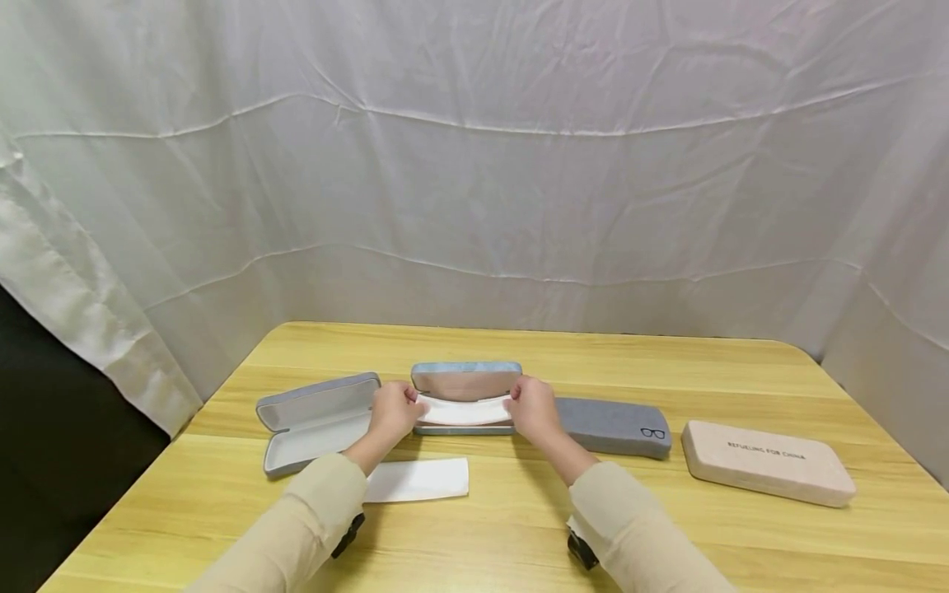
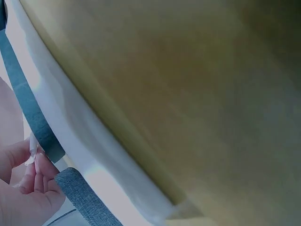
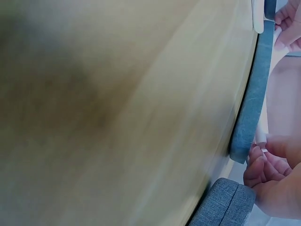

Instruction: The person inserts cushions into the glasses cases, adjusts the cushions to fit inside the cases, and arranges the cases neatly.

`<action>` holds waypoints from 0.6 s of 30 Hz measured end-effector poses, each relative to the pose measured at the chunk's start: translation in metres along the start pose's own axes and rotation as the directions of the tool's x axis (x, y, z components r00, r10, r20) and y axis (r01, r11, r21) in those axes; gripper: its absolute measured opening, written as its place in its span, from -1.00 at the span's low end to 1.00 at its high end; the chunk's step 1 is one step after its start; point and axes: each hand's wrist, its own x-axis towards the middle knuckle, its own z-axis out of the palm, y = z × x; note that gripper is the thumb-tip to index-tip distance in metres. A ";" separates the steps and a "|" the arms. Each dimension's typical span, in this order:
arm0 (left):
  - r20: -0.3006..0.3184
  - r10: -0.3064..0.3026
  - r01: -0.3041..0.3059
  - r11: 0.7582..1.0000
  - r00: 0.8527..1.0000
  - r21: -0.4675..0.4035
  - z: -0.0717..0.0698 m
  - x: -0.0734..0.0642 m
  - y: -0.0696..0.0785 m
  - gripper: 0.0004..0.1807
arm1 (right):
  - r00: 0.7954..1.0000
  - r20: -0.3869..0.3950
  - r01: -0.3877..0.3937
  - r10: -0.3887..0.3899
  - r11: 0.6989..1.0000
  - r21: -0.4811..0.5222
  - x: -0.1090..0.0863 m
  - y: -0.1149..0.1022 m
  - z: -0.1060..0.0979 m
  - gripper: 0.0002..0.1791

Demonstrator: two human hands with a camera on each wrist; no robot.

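My left hand (image 1: 395,409) pinches the left end of a white strip (image 1: 463,411), which looks like folded paper or cloth. At its other end, the right hand (image 1: 534,407) grips the strip between thumb and fingers. Stretched between them, the strip sags slightly in the middle. Behind and below it stands a blue glasses case (image 1: 466,367), lid raised, with a pink lining; the strip hides much of its lower half. In the right wrist view, the right-hand fingers (image 3: 261,167) curl at the end of the case's blue front edge (image 3: 254,89).
Left of my left hand lies an opened grey glasses case (image 1: 322,424). A white sheet (image 1: 423,480) is flat on the wooden table (image 1: 474,543), partly behind my left forearm. To the right are a closed grey-blue glasses case (image 1: 611,427) and a closed pink one (image 1: 767,463).
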 end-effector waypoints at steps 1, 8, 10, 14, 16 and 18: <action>0.000 -0.002 0.002 1.000 1.000 0.007 0.001 0.000 0.001 -0.78 | 1.000 -0.001 -0.002 0.002 1.000 -0.003 0.000 0.000 0.000 -0.73; 0.003 0.031 -0.031 0.996 1.000 0.080 0.003 -0.001 0.004 -0.73 | 1.000 -0.023 -0.009 0.008 0.999 -0.048 0.001 -0.001 0.004 -0.66; 0.004 0.043 -0.043 0.994 0.999 0.102 0.004 -0.001 0.004 -0.71 | 0.999 -0.033 -0.010 0.008 0.998 -0.060 0.001 -0.001 0.005 -0.66; 0.015 0.051 -0.052 0.987 0.999 0.155 0.006 -0.002 0.003 -0.71 | 0.999 -0.040 -0.019 0.016 0.998 -0.066 0.001 0.000 0.007 -0.64; 0.016 0.056 -0.058 0.984 0.998 0.170 0.007 -0.002 0.003 -0.74 | 0.999 -0.038 -0.023 0.021 0.998 -0.063 0.001 0.000 0.007 -0.63; 0.015 0.069 -0.071 0.979 0.998 0.189 0.008 -0.003 0.002 -0.77 | 0.999 -0.041 -0.028 0.025 0.997 -0.066 0.001 -0.001 0.007 -0.61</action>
